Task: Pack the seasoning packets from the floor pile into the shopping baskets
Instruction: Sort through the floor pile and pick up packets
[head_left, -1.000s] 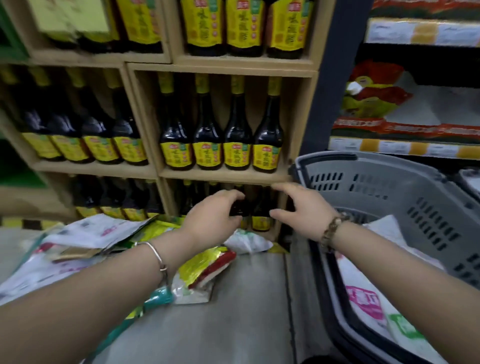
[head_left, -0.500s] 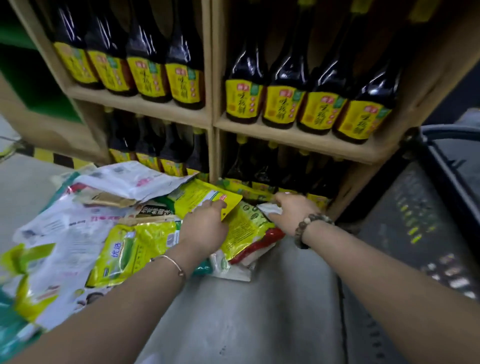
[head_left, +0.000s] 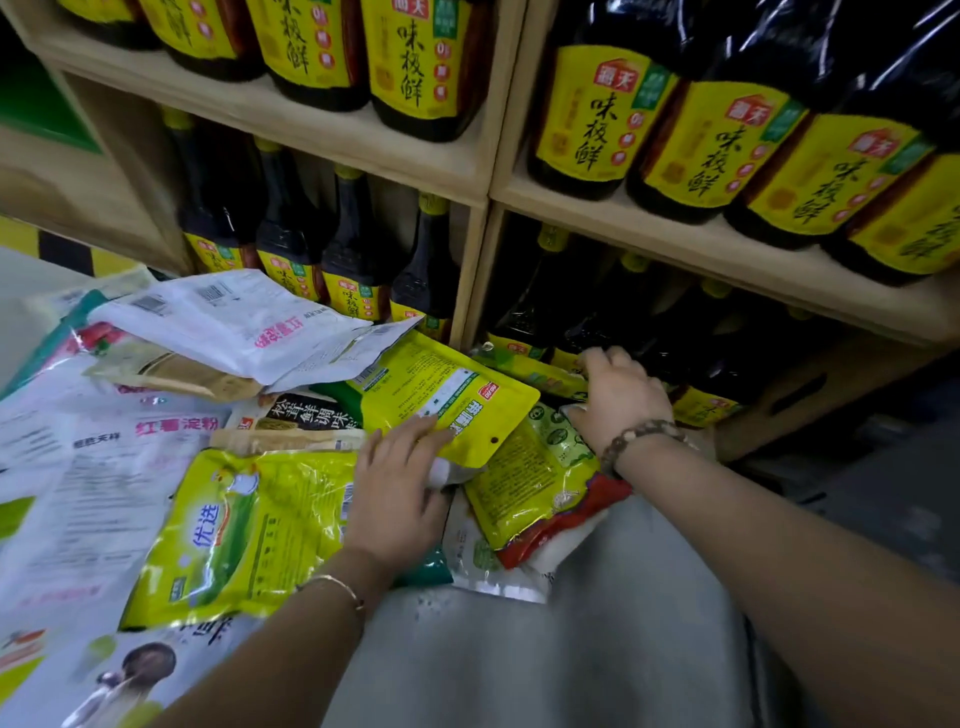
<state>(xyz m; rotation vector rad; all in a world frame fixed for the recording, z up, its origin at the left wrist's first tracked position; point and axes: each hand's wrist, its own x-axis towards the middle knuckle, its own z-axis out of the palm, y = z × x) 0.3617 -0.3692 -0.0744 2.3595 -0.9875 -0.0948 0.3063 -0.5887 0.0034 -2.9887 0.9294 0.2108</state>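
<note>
Wooden shelving (head_left: 675, 244) stocked with dark soy sauce bottles (head_left: 597, 119) under yellow labels rises behind a smooth grey floor (head_left: 519, 649). The seasoning packets lie on that floor in a loose, overlapping heap, left and centre. No shopping basket can be made out in the head view.

The left hand (head_left: 400, 499) is the nearer one to the heap. Its fingers are nearly straight and slightly apart, laid flat on the near edge of a glossy yellow packet (head_left: 447, 400). That packet lies just ahead of the fingertips, its long axis running from far-left to near-right, and it rests on top of its neighbours. Lifting it probably needs the thumb slid under the near edge.

The right hand (head_left: 623, 395), with a bead bracelet (head_left: 644, 434) at the wrist, reaches to the shelf foot. Its fingers are curled over packets leaning against the lowest bottles, but whether they have closed on one I cannot tell.

The packets are flat, crinkly plastic film:
- a yellow-green pouch with a red end (head_left: 535, 483) between the two hands
- a large yellow-green bag (head_left: 244, 530) beside the left wrist
- a white packet (head_left: 228, 317) farther back
</note>
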